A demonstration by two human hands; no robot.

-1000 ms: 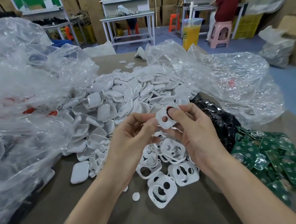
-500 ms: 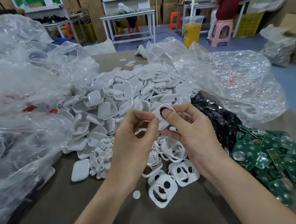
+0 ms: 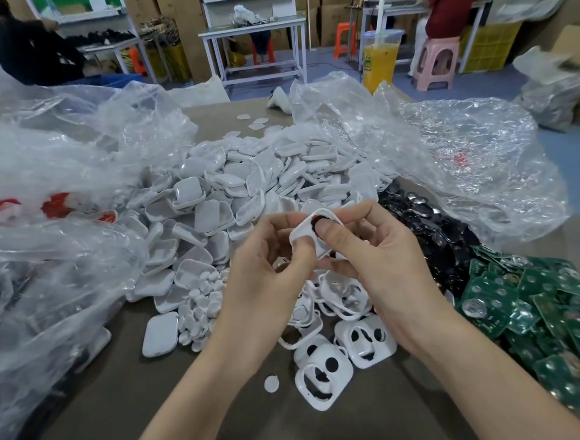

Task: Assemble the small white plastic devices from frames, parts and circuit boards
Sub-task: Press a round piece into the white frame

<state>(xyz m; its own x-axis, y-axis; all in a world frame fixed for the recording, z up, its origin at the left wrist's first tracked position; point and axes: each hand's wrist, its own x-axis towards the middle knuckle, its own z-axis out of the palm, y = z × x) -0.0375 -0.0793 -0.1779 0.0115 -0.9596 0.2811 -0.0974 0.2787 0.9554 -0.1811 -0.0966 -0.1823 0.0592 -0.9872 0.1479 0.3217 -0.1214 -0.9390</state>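
Observation:
Both hands hold one small white frame above the table's middle. My left hand pinches its lower left edge with thumb and fingers. My right hand grips its right side, the thumb pressing a dark round part into the frame's opening. Under the hands lie more white frames with holes. A big heap of white shells fills the table behind. Small white oval parts sit left of the hands. Black round parts and green circuit boards lie to the right.
Crumpled clear plastic bags rise on the left and another clear plastic bag at the back right. A cup of orange drink stands at the table's far edge. A single white oval lies on the brown table. Two people sit at far benches.
The hands have kept the frame and tilted it slightly; the right thumb stays pressed on the dark part. The camera has dipped a little.

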